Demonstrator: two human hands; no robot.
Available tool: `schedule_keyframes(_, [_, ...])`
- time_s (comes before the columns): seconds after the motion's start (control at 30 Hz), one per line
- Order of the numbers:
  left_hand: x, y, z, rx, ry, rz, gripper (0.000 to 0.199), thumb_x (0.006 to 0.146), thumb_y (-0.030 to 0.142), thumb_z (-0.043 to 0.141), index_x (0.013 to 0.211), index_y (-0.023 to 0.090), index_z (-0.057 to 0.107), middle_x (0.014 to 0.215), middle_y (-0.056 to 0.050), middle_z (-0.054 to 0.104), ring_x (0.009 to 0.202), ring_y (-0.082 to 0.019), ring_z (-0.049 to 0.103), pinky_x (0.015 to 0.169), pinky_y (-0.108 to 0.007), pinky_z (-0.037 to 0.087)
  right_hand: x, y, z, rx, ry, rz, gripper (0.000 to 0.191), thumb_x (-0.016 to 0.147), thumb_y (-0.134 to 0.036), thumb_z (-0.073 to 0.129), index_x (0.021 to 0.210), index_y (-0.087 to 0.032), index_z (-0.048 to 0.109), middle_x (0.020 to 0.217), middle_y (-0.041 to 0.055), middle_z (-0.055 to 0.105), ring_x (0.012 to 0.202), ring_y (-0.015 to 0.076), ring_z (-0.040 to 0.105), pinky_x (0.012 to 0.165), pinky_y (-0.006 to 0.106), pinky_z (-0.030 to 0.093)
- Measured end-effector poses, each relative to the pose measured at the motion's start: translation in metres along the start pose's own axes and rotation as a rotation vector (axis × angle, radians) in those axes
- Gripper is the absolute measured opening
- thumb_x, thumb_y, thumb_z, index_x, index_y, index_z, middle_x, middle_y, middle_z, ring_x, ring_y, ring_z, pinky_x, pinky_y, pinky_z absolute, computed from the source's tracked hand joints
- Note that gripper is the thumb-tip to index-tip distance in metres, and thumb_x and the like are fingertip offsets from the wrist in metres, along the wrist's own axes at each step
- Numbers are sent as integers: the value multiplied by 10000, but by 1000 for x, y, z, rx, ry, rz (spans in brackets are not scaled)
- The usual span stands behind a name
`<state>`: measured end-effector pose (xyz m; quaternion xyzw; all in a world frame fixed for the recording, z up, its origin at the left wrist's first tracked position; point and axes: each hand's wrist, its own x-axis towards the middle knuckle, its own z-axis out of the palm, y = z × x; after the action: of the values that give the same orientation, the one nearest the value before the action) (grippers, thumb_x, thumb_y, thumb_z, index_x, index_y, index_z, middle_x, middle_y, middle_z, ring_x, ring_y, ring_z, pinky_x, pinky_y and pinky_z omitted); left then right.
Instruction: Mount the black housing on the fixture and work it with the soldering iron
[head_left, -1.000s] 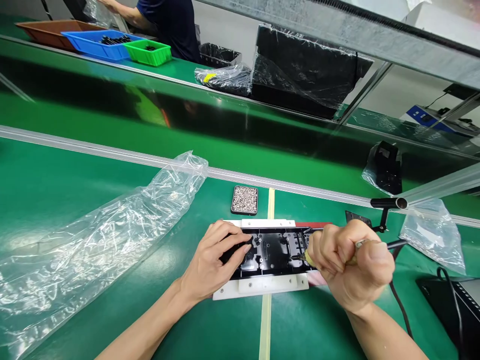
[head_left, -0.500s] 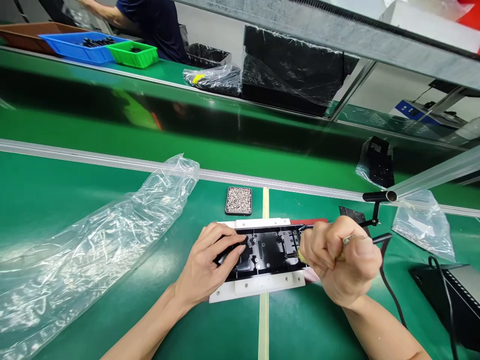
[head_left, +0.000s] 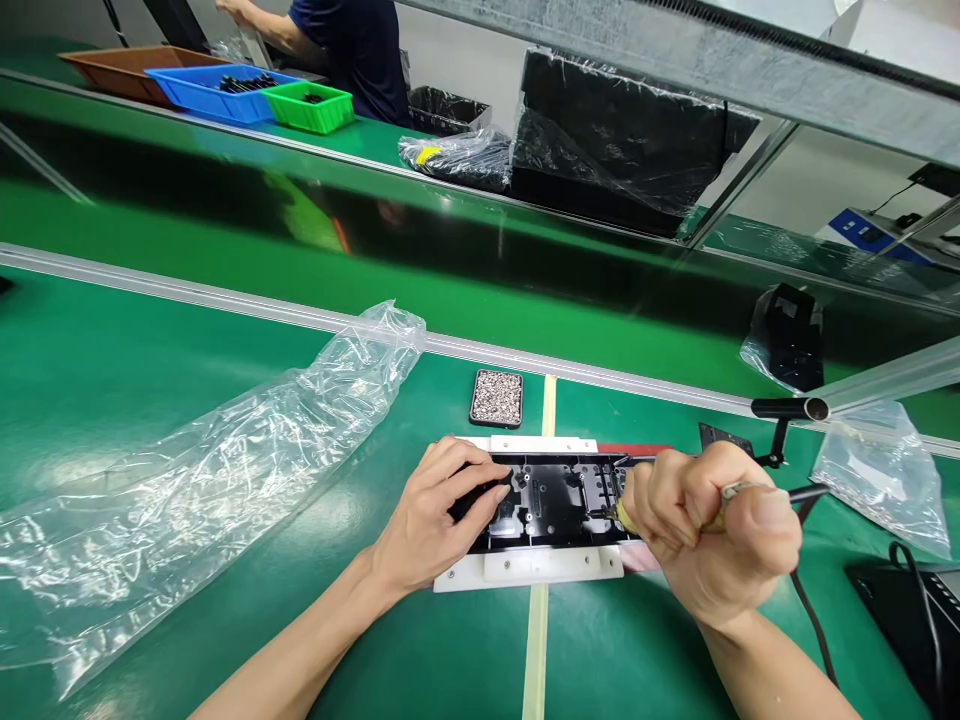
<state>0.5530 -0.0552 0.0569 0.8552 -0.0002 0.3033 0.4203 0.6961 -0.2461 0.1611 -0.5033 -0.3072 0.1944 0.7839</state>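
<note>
Nearest me, my bare left hand (head_left: 431, 515) lies over the nine o'clock end of the black panel (head_left: 555, 500), its thumb and forefinger narrowly spaced; I cannot tell whether they pinch anything. My right hand (head_left: 712, 540), at three o'clock, makes a fist around a yellowish tool (head_left: 621, 515), whose dark, thin end points into the panel. The panel sits ribbed side up, lengthwise between the white blocks of a fixture (head_left: 555, 567), with red material (head_left: 637, 450) visible at its two o'clock side. A pale tape strip (head_left: 535, 650) runs from six to twelve o'clock, passing out of sight at the fixture. At four o'clock I see a black device (head_left: 900, 610) with a cable. A long clear bag (head_left: 247, 470) sprawls at nine o'clock, and a smaller clear bag (head_left: 881, 465) lies at three. Just past the fixture, at eleven, is a small tray (head_left: 496, 398) full of tiny metallic pieces. Beyond the metal rail (head_left: 525, 366), a bagged black part (head_left: 787, 335) lies at two. Farthest off, a large plastic-wrapped black object (head_left: 615, 150) stands near twelve, while green (head_left: 319, 112), blue (head_left: 202, 98) and brown (head_left: 120, 72) bins line up around eleven, near a person in a navy top (head_left: 356, 55).
</note>
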Motion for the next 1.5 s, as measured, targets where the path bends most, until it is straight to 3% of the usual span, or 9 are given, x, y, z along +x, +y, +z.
schedule_keyframes(1.5, [-1,0,0,10,-4,-2,228,1024,118,679,1217,233,715,1074,-52,683,1009,-218,613,903,-410,478,0,1,3,-18,-31,-44,482,987,-496,639,636,-214,467,493,-62,331,407,84,259,391,218,287])
